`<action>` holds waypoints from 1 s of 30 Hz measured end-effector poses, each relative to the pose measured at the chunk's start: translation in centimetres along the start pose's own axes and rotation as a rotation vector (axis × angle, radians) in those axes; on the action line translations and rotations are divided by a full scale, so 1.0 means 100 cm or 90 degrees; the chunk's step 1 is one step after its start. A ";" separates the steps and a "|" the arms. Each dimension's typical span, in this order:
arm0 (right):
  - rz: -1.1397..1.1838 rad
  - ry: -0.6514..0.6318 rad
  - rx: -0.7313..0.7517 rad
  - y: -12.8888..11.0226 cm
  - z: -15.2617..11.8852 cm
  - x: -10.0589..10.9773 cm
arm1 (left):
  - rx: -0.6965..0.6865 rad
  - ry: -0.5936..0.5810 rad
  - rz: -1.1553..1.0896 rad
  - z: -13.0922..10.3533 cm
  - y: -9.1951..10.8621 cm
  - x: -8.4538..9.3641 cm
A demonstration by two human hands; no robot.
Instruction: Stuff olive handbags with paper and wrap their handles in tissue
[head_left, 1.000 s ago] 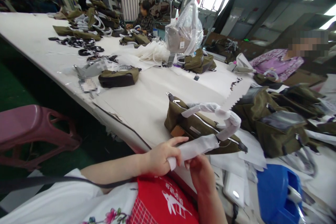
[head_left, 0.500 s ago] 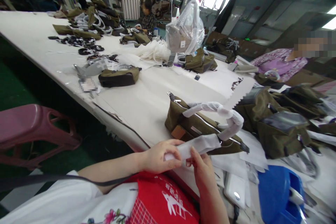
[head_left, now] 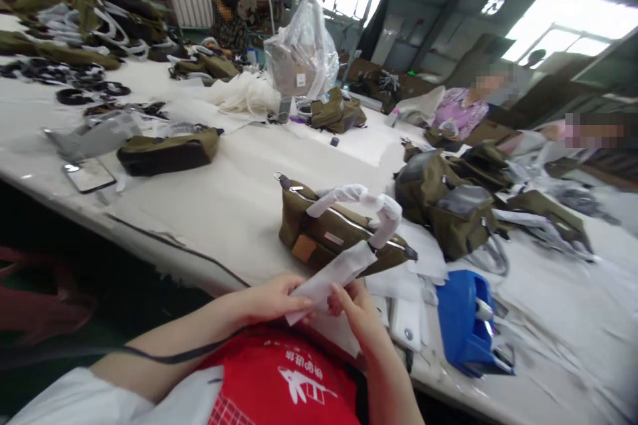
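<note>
An olive-green handbag [head_left: 312, 222] with a metal zip and a brown leather tag stands on the table in front of me. White wrapping covers its arched handle [head_left: 389, 216]. A strip of white wrapping paper [head_left: 341, 269] slants down from the handle's near end to my hands. My left hand [head_left: 276, 299] is closed on the strip's lower end, thumb on top. Just to the right, my right hand [head_left: 356, 312] pinches the strip's edge between thumb and fingers. Whether a strap lies inside the paper is hidden.
A blue plastic holder [head_left: 456, 319] and a white device [head_left: 406, 322] are at the right. More olive bags [head_left: 448, 212] lie beyond them. A phone [head_left: 90, 174] and another bag [head_left: 169, 151] lie left. Co-workers sit across the table [head_left: 239, 212].
The view has turned right, so the table's things sit farther left. The strip looks flatter, and its lower end now pokes out below my left fingers. Both hands stay on it.
</note>
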State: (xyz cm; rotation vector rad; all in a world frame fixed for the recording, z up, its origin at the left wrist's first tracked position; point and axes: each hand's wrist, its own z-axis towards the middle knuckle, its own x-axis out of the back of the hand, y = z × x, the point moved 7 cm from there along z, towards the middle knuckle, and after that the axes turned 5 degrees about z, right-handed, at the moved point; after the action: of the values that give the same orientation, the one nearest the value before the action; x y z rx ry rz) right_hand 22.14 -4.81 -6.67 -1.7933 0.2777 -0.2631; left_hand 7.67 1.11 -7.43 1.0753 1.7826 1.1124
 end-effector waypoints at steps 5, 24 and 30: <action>-0.136 0.283 0.077 -0.017 -0.044 0.129 | 0.019 -0.009 -0.011 0.007 -0.007 -0.003; -0.149 0.664 -0.028 0.062 -0.136 0.366 | 0.069 0.000 -0.036 0.016 -0.011 -0.008; -0.204 0.733 -0.029 0.064 -0.165 0.353 | 0.081 -0.003 -0.026 0.023 -0.015 -0.008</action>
State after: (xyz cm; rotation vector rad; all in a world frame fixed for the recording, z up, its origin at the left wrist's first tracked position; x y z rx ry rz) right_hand 49.83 -32.91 -7.92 -1.5430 0.7934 -1.5251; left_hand 9.61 0.62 -9.46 1.1102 1.8839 0.9825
